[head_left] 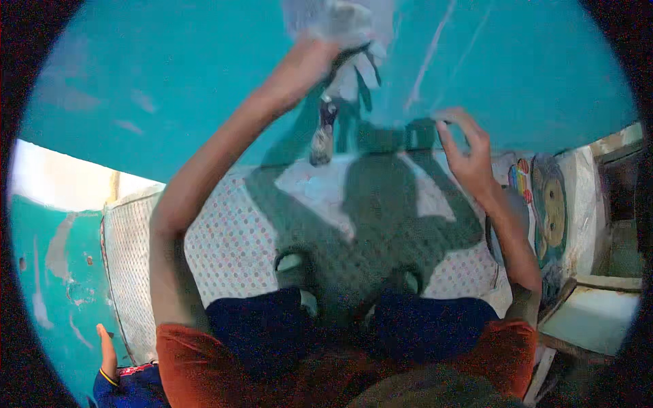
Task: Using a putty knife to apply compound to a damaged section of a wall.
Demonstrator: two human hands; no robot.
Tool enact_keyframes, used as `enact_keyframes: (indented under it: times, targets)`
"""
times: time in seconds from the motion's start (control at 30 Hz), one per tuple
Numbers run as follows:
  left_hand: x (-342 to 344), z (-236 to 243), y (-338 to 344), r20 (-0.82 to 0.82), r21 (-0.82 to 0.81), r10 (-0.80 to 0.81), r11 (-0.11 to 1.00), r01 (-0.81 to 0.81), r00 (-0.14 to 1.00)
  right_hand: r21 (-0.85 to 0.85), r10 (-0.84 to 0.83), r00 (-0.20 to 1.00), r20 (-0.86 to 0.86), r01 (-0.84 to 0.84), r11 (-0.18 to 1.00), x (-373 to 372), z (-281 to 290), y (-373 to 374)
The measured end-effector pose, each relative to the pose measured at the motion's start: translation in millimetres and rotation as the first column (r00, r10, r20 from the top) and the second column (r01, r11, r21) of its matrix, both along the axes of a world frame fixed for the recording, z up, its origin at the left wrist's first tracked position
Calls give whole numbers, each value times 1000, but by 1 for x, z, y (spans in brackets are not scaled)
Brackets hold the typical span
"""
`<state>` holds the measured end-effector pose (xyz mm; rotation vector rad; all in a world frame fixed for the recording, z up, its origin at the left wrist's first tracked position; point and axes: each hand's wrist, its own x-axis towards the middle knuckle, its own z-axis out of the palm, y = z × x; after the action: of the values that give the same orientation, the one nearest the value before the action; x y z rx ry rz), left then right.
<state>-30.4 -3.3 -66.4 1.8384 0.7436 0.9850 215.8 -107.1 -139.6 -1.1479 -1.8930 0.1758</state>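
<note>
Up against the teal wall (204,88), my left hand (323,51) reaches to a whitish, blurred thing (347,20) at the top. Its fingers are smeared and partly hidden there, so what they grip is unclear. Pale, finger-like strips (360,71) hang just below that hand. Lower still, a slim dark-and-tan object (322,136) with a shiny upper end shows before the wall; its kind is unclear. My right hand (469,146) is raised near the wall at right, thumb and fingers loosely curved with a small gap between the tips. Nothing shows between them.
A dotted pale floor covering (231,238) lies below, under my shadow. Another person's hand (107,350) shows at lower left. To the right are a bag with a cartoon face (549,204) and a pale, low surface (588,316).
</note>
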Motion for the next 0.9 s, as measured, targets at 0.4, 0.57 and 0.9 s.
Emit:
enact_keyframes:
  times: [0.4,0.57,0.9]
  targets:
    - [35,17,-6,243,-233,-33,968,91,969,-496,34,674,-738,-576,650,4,18,-2]
    - [41,24,-9,291,-256,-17,962,96,956,-464,-24,615,-789,-568,680,4,14,1]
    - [54,28,-11,383,-186,81,982,-10,920,-443,-37,589,-807,-564,697,3,-1,0]
